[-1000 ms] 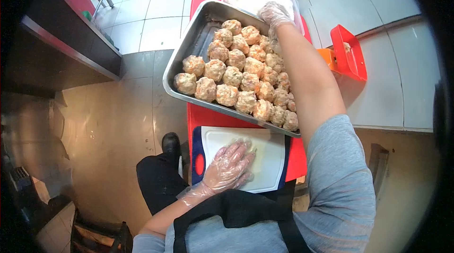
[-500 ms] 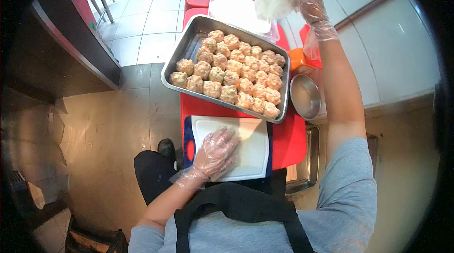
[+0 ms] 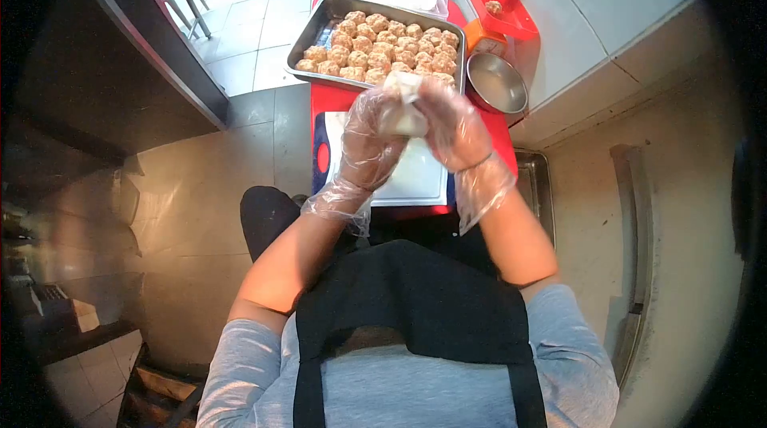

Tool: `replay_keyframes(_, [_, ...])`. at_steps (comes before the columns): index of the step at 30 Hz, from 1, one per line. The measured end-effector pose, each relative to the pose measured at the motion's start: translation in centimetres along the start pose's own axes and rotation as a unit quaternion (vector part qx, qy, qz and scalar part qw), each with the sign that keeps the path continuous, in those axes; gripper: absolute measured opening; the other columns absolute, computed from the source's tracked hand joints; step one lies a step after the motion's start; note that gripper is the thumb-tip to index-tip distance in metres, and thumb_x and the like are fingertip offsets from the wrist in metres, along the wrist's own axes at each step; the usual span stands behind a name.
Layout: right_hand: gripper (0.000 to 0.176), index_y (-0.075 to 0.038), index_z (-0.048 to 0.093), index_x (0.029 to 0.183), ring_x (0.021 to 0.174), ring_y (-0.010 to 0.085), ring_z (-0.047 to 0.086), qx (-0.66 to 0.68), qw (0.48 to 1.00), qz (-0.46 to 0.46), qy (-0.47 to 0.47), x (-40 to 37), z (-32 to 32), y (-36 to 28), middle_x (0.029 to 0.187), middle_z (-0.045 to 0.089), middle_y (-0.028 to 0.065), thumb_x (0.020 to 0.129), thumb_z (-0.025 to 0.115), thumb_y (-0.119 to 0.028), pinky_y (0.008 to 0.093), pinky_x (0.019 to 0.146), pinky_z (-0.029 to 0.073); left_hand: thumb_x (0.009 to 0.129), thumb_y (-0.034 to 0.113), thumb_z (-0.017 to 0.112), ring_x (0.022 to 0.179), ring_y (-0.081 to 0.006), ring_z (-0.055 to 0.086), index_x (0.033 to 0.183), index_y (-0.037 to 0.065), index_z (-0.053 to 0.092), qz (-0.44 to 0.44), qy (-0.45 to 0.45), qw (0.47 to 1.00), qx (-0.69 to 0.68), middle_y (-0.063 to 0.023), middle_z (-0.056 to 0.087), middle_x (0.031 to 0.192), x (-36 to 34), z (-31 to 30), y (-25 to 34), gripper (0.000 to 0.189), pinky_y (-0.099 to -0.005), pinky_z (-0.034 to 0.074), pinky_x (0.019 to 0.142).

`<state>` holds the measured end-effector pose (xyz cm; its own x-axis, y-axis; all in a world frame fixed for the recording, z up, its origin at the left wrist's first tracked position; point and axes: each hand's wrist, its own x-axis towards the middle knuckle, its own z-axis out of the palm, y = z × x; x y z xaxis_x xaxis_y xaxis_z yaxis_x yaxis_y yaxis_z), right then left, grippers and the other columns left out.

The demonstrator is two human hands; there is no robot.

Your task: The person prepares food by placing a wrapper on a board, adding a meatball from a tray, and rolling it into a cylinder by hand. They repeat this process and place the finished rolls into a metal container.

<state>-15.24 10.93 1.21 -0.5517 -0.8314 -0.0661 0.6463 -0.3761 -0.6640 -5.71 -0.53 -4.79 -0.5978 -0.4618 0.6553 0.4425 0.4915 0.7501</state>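
Both of my hands wear clear plastic gloves and meet over the white cutting board (image 3: 423, 180). Between them is a stack of thin white dough wrappers (image 3: 407, 118), partly covered by my fingers. My left hand (image 3: 367, 140) closes round its left side, and my right hand (image 3: 458, 126) grips its right side and top. Just beyond lies a steel tray (image 3: 322, 33) with rows of round meat balls (image 3: 361, 44). At the back, a clear plastic box (image 3: 442, 1) contains something white and flat.
Right of the tray stands a steel bowl (image 3: 497, 84). Behind it, an orange scale (image 3: 484, 41) carries a red tray (image 3: 511, 15) with one meat ball. All rest on a red surface (image 3: 502, 136) beside a tiled wall. A metal pan (image 3: 543, 180) lies lower right.
My right hand has brought the white wrappers from beside the plastic box back over the board. My left hand has lifted off the board and joined it. The view has shifted.
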Motion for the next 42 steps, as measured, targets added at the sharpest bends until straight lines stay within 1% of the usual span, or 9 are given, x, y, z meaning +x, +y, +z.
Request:
replay_keyframes(5, [0.019,0.0,0.066,0.1,0.091,0.0119,0.062,-0.342,0.93,-0.129,-0.037,-3.2,-1.8,3.9,0.099,0.067,0.0031,0.085,0.071,-0.01,0.0265,0.083,0.05,0.082,0.017,0.074,0.105,-0.0198,0.061,0.121,0.0,0.055,-0.111,-0.061,0.983,-0.132,-0.0099,0.063,0.113,-3.2,-0.6,-0.6,0.046,-0.0335,0.048,0.092])
replay_keyframes(11, [0.013,0.001,0.068,0.094,0.087,0.0132,0.063,-0.098,0.992,-0.08,-0.019,-3.3,-3.9,3.5,0.092,0.067,0.005,0.09,0.064,-0.011,0.0278,0.074,0.05,0.085,0.006,0.068,0.105,-0.0162,0.061,0.122,0.003,0.057,-0.314,-0.116,0.914,-0.232,-0.0074,0.064,0.114,-2.8,-1.8,1.1,0.038,-0.0309,0.049,0.091])
replay_keyframes(13, [0.017,0.003,0.065,0.1,0.092,0.0189,0.065,-0.417,0.872,-0.251,-0.055,-3.2,-4.9,2.4,0.098,0.068,0.0092,0.092,0.061,-0.012,0.0315,0.077,0.052,0.088,0.007,0.065,0.101,-0.0178,0.063,0.118,0.002,0.06,-0.359,-0.077,0.895,-0.252,-0.0086,0.065,0.11,-2.9,-2.2,0.1,0.032,-0.0309,0.051,0.088])
replay_keyframes(15, [0.015,-0.003,0.055,0.106,0.096,0.0244,0.066,-0.099,0.988,-0.122,-0.009,-4.2,-4.2,1.7,0.104,0.063,0.0146,0.097,0.057,-0.015,0.0373,0.084,0.056,0.092,0.009,0.063,0.095,-0.0174,0.065,0.115,0.002,0.063,-0.377,-0.024,0.847,-0.374,-0.0089,0.068,0.106,-2.8,-2.0,-0.2,0.025,-0.0291,0.054,0.082])
replay_keyframes(22, [0.052,0.007,0.053,0.126,0.095,0.0129,0.063,-0.339,0.94,-0.05,0.012,-4.9,-1.9,2.0,0.111,0.065,0.0108,0.086,0.071,-0.021,0.0282,0.08,0.052,0.1,0.014,0.052,0.102,-0.0208,0.065,0.124,-0.003,0.056,-0.369,-0.027,0.847,-0.381,-0.0106,0.065,0.116,-2.0,-1.6,2.2,0.03,-0.0327,0.054,0.089])
replay_keyframes(33, [0.016,-0.001,0.066,0.091,0.08,0.01,0.061,-0.316,0.935,-0.16,0.024,-4.4,-2.1,6.3,0.091,0.065,0.0033,0.086,0.071,-0.015,0.0237,0.07,0.049,0.104,0.031,0.042,0.112,-0.0204,0.058,0.129,0.0,0.048,-0.37,-0.016,0.826,-0.424,-0.0104,0.059,0.121,-2.8,-1.3,4.3,0.04,-0.0319,0.048,0.099])
replay_keyframes(36, [0.014,-0.003,0.064,0.097,0.079,0.0082,0.059,-0.209,0.972,-0.11,0.017,-4.2,-3.1,6.1,0.092,0.064,0.0014,0.089,0.067,-0.014,0.0223,0.067,0.047,0.103,0.03,0.045,0.111,-0.0195,0.059,0.126,0.0,0.05,-0.136,-0.222,0.959,0.114,-0.0102,0.059,0.122,-3.6,-2.8,1.1,0.038,-0.0299,0.05,0.096])
replay_keyframes(38, [0.016,-0.003,0.062,0.102,0.082,0.0091,0.059,-0.179,0.976,-0.116,0.034,-4.8,-2.5,5.7,0.093,0.064,0.0022,0.09,0.066,-0.013,0.0235,0.069,0.048,0.101,0.028,0.051,0.114,-0.0196,0.058,0.131,0.001,0.05,-0.382,-0.066,0.813,-0.434,-0.0085,0.057,0.129,-3.1,-1.3,2.7,0.04,-0.0312,0.047,0.1])
replay_keyframes(42, [0.013,-0.005,0.06,0.104,0.079,0.0112,0.062,-0.279,0.94,-0.192,0.039,-1.7,-7.6,7.9,0.092,0.064,0.0015,0.093,0.063,-0.013,0.0256,0.067,0.052,0.077,0.0,0.069,0.137,-0.0226,0.037,0.152,0.002,0.022,-0.264,-0.152,0.919,-0.25,-0.012,0.038,0.15,-4.9,-0.7,3.5,0.088,-0.0348,0.033,0.112])
